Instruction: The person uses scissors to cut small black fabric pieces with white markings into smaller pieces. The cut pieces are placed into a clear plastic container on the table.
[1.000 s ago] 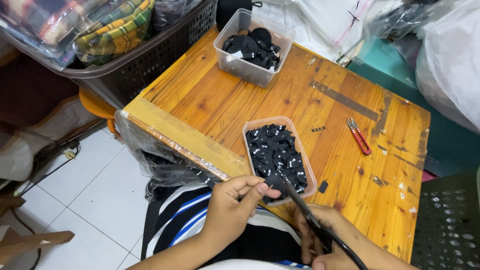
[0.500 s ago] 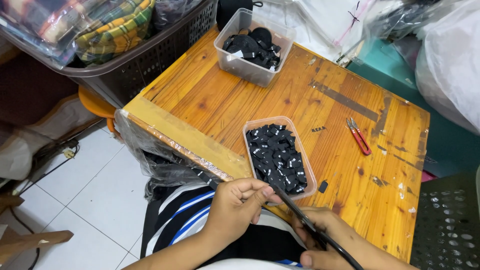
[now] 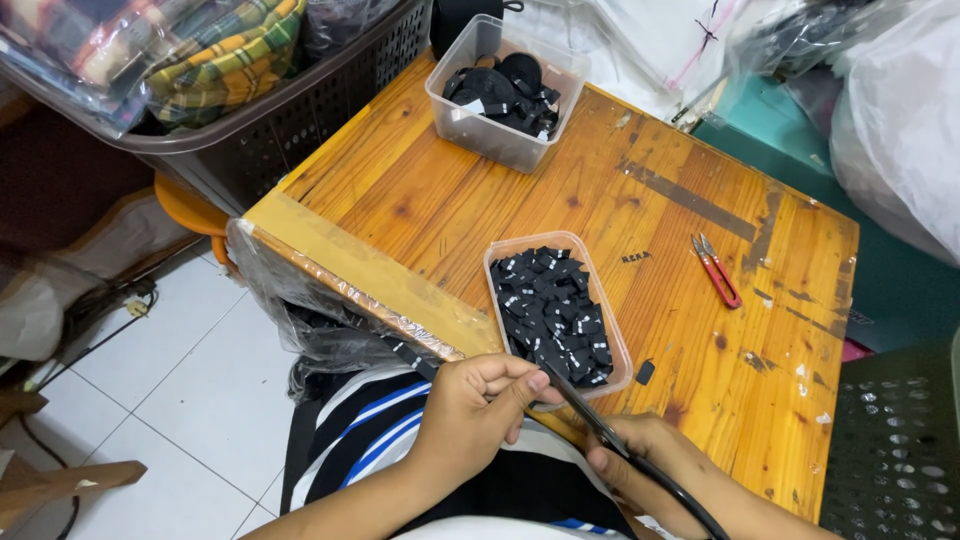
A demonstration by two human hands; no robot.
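Left hand point(image 3: 480, 405) pinches a black strip; right hand point(image 3: 650, 470) grips scissors point(image 3: 590, 420) on it. Cutting seems underway, just below the tub of pieces point(image 3: 555, 305).

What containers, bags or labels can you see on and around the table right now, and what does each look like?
Near tub: clear, rectangular, by the table's front edge, full of small black pieces.
Far tub: clear, at the far edge, holding black strap rolls.
Bag: translucent white plastic, right of the table.
Basket: dark, slotted, left of the table, holding bagged plaid cloth.
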